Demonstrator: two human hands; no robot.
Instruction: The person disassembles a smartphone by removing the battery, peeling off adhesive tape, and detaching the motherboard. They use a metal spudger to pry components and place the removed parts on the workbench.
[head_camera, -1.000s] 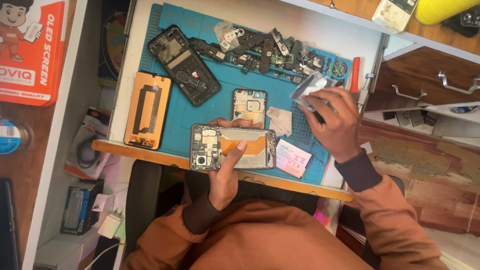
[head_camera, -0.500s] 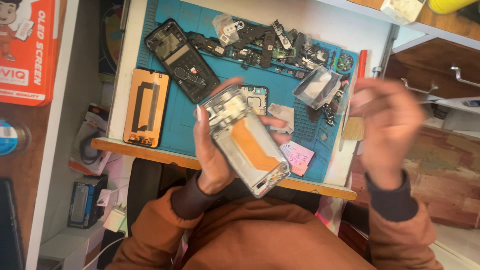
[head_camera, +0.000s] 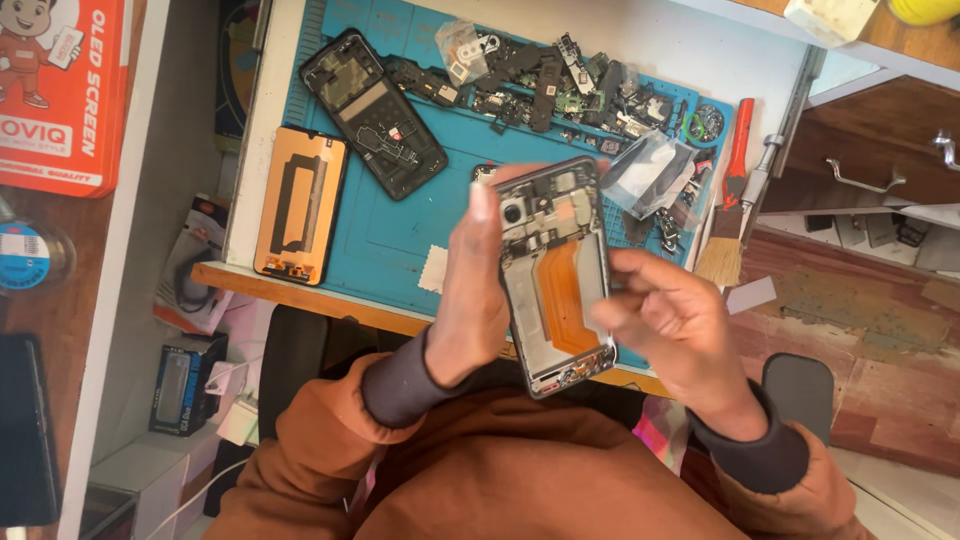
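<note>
your left hand (head_camera: 480, 300) is wrapped along the left edge of the opened phone frame (head_camera: 555, 275), palm behind it and thumb lying up the side rail, fingers closed on it so the frame is carried clear of the blue work mat (head_camera: 400, 240) and tilted toward you. your right hand (head_camera: 665, 320) meets the frame's right edge, fingers curled and pinched against the rail beside the orange flex cable (head_camera: 562, 295); whether it holds a small part between the fingertips cannot be told. both hands are therefore close together, clamped on the one frame.

judgement on the step in hand: you appear to be inspecting or working the inside of the frame. keep the left grip on the rails only, off the camera module (head_camera: 513, 212) at the top and off the flex. work the right fingertips lightly; the flex would crease if pressed sideways. lowering the frame nearer the mat would reduce the risk from a slip.

outward: a second black phone frame (head_camera: 372, 112) lies diagonally on the mat's upper left, and an orange-backed display panel (head_camera: 300, 205) lies on the left, overlapping the mat's edge. a row of loose small parts (head_camera: 560, 85) runs along the top. clear plastic bags (head_camera: 650, 170) sit right of your hands, a red-handled brush (head_camera: 728, 200) further right. a small white pad (head_camera: 434, 268) lies near your left thumb.
</note>
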